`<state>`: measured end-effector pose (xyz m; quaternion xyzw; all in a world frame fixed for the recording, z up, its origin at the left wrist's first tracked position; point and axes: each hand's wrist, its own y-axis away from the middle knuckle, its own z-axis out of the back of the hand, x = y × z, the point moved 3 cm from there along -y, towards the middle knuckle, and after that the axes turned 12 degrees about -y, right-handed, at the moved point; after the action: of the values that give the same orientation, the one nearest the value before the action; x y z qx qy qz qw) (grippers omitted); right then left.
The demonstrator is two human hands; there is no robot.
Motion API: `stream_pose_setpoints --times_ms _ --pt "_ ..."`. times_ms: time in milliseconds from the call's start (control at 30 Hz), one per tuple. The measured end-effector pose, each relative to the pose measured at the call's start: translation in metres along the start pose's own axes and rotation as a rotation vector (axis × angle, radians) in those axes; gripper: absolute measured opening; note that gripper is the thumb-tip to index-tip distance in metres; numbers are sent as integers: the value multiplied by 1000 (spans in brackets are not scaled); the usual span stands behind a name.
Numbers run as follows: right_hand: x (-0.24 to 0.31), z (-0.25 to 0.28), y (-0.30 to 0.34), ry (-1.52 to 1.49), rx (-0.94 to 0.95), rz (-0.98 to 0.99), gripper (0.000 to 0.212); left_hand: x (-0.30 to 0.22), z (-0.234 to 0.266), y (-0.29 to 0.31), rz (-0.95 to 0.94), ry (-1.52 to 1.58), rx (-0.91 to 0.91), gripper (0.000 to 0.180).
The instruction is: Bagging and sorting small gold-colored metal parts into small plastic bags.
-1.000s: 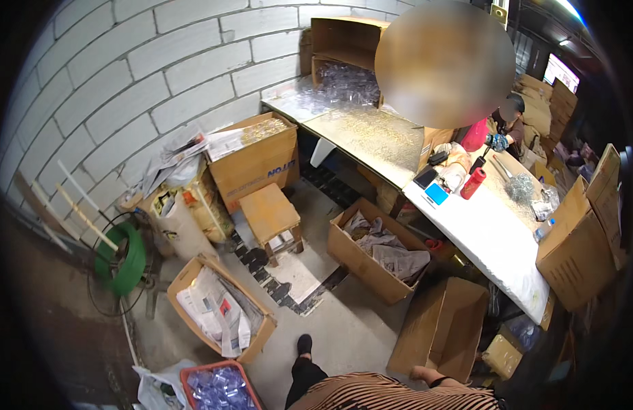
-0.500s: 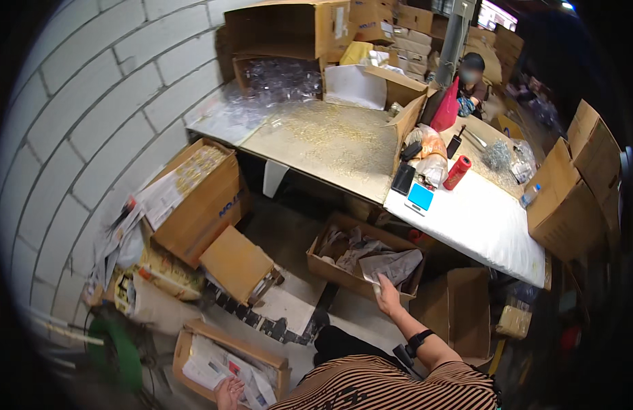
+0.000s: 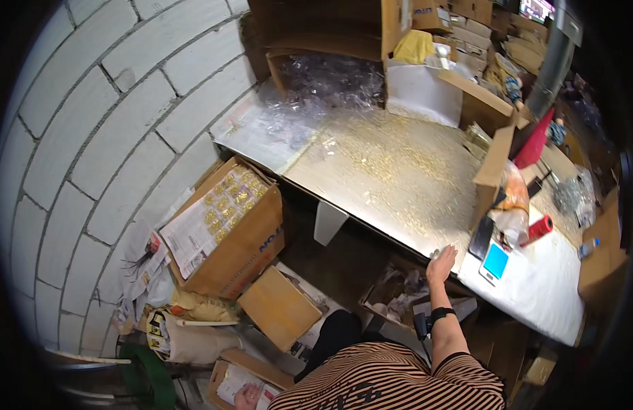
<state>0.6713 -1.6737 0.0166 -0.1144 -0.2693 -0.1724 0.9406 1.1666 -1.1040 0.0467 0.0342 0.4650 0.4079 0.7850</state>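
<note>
My right hand [image 3: 441, 265] reaches to the front edge of the worktable [image 3: 371, 219], its fingers stretched out. Small pale bits show by its fingertips. Many small gold-coloured pieces [image 3: 405, 160] lie scattered across the tabletop beyond it. To the right of that hand are a small scale with a blue screen [image 3: 495, 262] and a dark flat case [image 3: 481, 237]. Low at the bottom edge, my left hand [image 3: 248, 396] is over an open carton [image 3: 258, 369] lined with printed paper. That hand is partly cut off and blurred, so its fingers cannot be made out.
A tall carton [image 3: 251, 249] topped with gold pieces in clear packs on newspaper stands at left. A closed box [image 3: 279, 307] sits before it. Under the table is a carton of crumpled paper [image 3: 398, 294]. A red bottle [image 3: 537, 230] and metal post [image 3: 554, 65] are at right.
My right hand has moved up from the grey paper in the under-table carton to the table edge. My view has shifted left and closer to the table. My left hand remains by the lower carton.
</note>
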Motion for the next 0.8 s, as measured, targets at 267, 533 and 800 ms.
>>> stream_pose_setpoints --times_ms 267,533,800 --pt "70 -52 -25 102 52 -84 65 -115 2 -213 479 964 54 23" --pt "72 -54 -24 49 15 -81 60 -386 -63 -446 107 250 335 23" --pt "87 -68 -34 107 -246 -3 62 -576 -210 -623 -347 -330 394 36"
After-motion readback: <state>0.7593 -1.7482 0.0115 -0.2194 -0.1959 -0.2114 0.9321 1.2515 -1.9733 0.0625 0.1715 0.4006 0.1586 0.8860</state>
